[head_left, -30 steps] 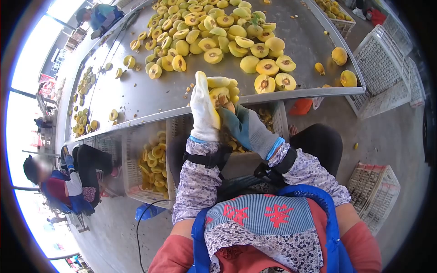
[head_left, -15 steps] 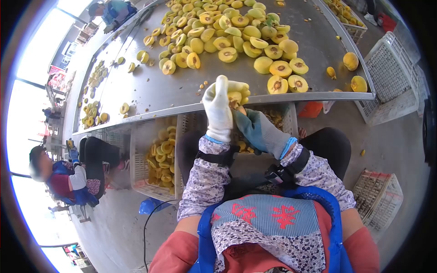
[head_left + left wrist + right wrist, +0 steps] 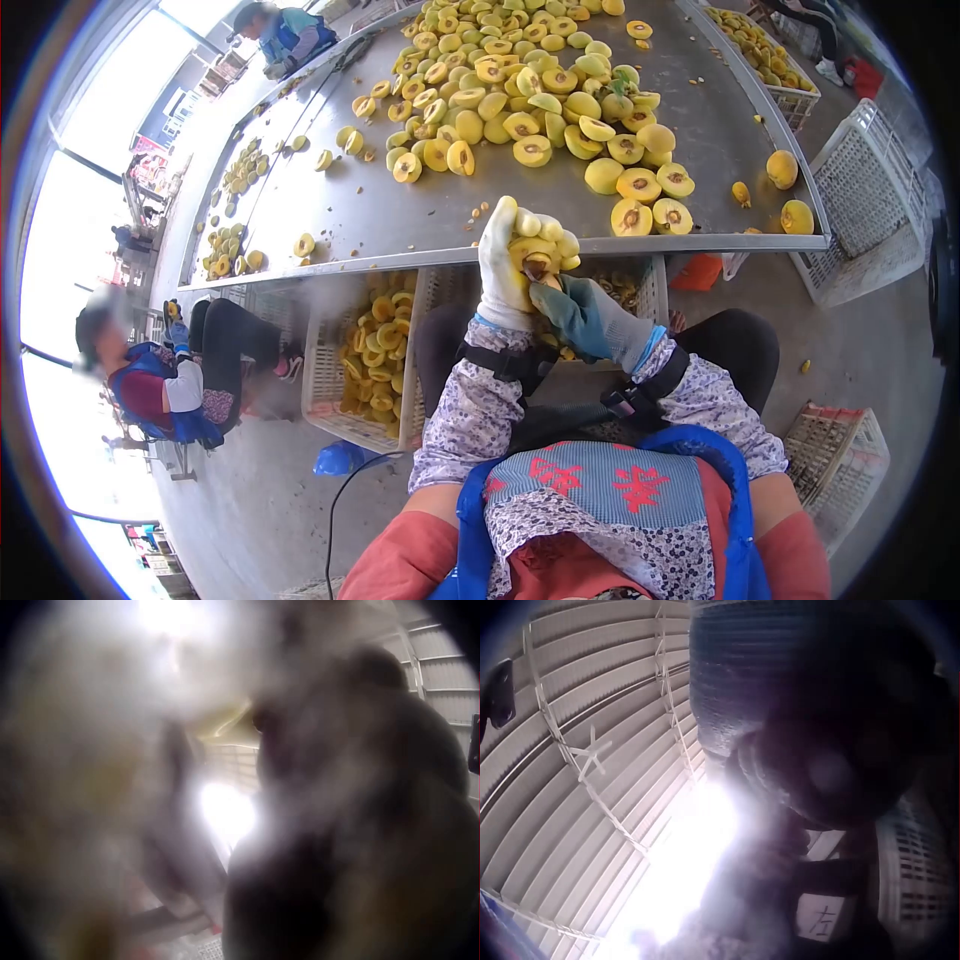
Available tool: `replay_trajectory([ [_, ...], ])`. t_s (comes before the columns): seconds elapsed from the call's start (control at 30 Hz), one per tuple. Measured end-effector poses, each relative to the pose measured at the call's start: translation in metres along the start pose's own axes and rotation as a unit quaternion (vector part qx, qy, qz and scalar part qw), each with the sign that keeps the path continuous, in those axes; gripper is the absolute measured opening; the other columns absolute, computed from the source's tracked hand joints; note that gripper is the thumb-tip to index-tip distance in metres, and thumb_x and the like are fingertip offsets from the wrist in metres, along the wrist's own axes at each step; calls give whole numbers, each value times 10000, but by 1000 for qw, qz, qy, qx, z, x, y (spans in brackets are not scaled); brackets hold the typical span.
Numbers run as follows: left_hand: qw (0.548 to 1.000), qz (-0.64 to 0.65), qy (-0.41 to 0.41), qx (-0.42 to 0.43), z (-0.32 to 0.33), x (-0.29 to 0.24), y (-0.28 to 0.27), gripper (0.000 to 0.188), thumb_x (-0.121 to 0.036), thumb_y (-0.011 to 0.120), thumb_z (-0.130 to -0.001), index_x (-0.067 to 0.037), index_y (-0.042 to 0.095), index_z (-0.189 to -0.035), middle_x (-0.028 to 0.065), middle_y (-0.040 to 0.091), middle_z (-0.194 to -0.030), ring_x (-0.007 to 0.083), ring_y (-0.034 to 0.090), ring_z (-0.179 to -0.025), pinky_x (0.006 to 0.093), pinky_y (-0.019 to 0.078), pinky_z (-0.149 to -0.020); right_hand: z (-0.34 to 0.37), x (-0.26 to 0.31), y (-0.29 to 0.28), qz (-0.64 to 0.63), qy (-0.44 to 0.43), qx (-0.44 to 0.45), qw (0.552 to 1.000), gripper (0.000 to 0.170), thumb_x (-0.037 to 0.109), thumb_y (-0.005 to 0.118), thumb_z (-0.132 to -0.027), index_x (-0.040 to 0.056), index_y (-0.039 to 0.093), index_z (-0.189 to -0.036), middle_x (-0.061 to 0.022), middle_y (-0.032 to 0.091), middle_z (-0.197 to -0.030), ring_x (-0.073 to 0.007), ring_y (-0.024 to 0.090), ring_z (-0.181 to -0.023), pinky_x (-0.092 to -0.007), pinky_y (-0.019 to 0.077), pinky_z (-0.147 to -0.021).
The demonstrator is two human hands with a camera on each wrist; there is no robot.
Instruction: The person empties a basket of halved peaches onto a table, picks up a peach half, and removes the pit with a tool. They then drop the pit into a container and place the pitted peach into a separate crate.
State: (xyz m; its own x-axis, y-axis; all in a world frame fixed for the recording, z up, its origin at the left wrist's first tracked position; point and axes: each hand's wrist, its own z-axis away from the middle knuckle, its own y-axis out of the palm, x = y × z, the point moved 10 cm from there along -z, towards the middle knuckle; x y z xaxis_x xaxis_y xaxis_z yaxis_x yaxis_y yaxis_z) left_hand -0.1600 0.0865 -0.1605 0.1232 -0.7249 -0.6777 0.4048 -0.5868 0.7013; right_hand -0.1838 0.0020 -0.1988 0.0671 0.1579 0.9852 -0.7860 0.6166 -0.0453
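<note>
In the head view, the left hand, in a white glove, grips a yellow fruit half with a brown centre, just off the table's near edge. Close against it on the right is the right hand in a blue-grey glove. Its curled fingers hold a small tan object at the fruit's cut side; what it is cannot be told. Halved yellow fruits lie heaped on the metal table. The left wrist view is blurred; the right wrist view shows the dark glove without the fruit.
Below the table edge stands a white crate of fruit halves, with another crate behind the hands. More crates stand at the right. One person sits at the left, another at the far table side.
The head view has shifted, so the table sits lower and further right in it. Both hands have moved slightly right relative to the table, and the fruit's brown centre shows more than half a second ago.
</note>
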Motion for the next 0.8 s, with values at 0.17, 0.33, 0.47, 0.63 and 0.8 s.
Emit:
replay_trajectory([
  [0.17,956,-170,24,237,-1,-8,23,393,-379,497,-1011,-59,518,-784,229,664,-753,299,626,-584,360,530,-515,15,34,-8,14,-152,3,988,475,433,450,-1039,10,605,-888,-27,558,-637,-110,533,-540,-275,431,-473],
  [0.33,992,-76,33,98,6,-7,22,379,-394,497,-1014,-74,535,-815,188,659,-771,279,648,-630,363,549,-531,17,-5,8,-137,89,74,984,431,387,520,-1032,-29,621,-972,-22,621,-706,-107,562,-650,-283,449,-595],
  [0.47,1000,-18,-4,25,1,-4,1,322,-431,572,-955,-178,514,-766,31,609,-791,261,621,-732,374,504,-569,8,9,-11,81,-90,-51,991,402,380,567,-1008,-15,621,-961,-75,652,-723,-162,611,-636,-302,473,-601],
  [0.63,997,70,17,-24,1,-39,-24,217,-380,594,-947,-202,569,-826,-19,643,-859,218,651,-825,353,542,-649,10,4,-9,196,-117,-29,973,359,363,598,-983,7,643,-987,-171,683,-784,-258,673,-708,-379,512,-657],
  [0.8,952,-228,201,-39,31,-118,-63,264,-195,638,-934,-5,522,-1076,115,630,-1022,245,660,-963,352,584,-793,16,-3,-38,412,-21,-122,903,341,367,623,-949,28,640,-979,-242,677,-812,-439,654,-784,-499,524,-675],
])
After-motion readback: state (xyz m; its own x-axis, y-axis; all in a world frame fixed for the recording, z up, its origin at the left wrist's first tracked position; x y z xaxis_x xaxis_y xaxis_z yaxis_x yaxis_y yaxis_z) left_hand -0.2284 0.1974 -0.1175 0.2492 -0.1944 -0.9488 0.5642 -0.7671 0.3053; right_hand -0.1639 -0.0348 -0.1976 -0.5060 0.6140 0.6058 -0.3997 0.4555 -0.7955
